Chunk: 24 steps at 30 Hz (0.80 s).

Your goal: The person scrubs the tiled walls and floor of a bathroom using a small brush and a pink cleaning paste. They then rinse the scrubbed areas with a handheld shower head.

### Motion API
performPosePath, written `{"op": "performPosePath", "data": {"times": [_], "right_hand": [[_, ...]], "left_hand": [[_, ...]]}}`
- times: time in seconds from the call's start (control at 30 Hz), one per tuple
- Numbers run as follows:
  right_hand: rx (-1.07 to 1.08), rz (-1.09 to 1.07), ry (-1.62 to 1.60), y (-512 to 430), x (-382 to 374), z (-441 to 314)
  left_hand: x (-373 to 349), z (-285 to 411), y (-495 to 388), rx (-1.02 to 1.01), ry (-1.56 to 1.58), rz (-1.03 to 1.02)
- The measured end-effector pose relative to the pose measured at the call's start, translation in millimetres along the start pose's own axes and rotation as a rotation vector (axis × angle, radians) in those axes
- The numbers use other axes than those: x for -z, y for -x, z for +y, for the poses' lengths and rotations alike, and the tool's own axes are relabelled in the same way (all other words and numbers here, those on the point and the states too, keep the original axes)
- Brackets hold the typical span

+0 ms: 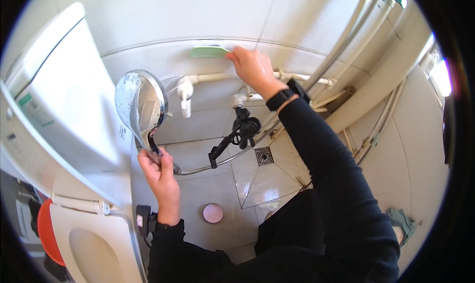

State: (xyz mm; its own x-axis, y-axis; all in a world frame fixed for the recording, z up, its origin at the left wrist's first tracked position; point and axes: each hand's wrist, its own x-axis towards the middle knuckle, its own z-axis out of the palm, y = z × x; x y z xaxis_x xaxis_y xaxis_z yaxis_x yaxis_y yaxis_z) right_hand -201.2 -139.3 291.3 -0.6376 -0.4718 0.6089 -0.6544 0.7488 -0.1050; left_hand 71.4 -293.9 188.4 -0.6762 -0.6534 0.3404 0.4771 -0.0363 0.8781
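Note:
My left hand (161,181) is closed around the handle of a chrome shower head (151,103), raised beside the toilet tank. Thin jets of water leave its face toward the wall and the white tap (185,94). A metal shower hose (196,170) runs from the handle to the right. Higher up, my right hand (256,70) grips the end of a light green brush-like tool (208,52). This tool lies against the white tiled wall (178,47), just above the white water pipe (219,77); its working side is hidden.
A black bracket (245,129) hangs below the pipe, above a floor drain (264,156). On the floor tiles sits a round pink object (213,213). The toilet lid (92,242), tank (70,79) and a red basin (48,231) are left; a thick pipe (371,86) slants at right.

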Motion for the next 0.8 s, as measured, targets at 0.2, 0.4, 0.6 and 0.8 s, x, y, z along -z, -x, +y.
{"op": "performPosePath", "data": {"times": [0.2,0.4,0.6,0.8], "right_hand": [[-0.698,0.198,-0.469,84.2,-35.0,71.7],[-1.109,0.528,-1.328,26.2,17.7,82.0],[-0.654,0.109,-0.632,15.3,23.4,63.0],[-0.912,0.332,-0.665,16.4,51.0,99.2]], "left_hand": [[-74.2,56.9,-36.5,0.089,0.036,-0.315],[-180.6,79.1,-76.7,0.027,0.182,-0.404],[-222.7,90.1,-118.0,-0.163,0.218,-0.422],[-193.8,80.7,-105.5,0.031,-0.047,-0.486]]}}
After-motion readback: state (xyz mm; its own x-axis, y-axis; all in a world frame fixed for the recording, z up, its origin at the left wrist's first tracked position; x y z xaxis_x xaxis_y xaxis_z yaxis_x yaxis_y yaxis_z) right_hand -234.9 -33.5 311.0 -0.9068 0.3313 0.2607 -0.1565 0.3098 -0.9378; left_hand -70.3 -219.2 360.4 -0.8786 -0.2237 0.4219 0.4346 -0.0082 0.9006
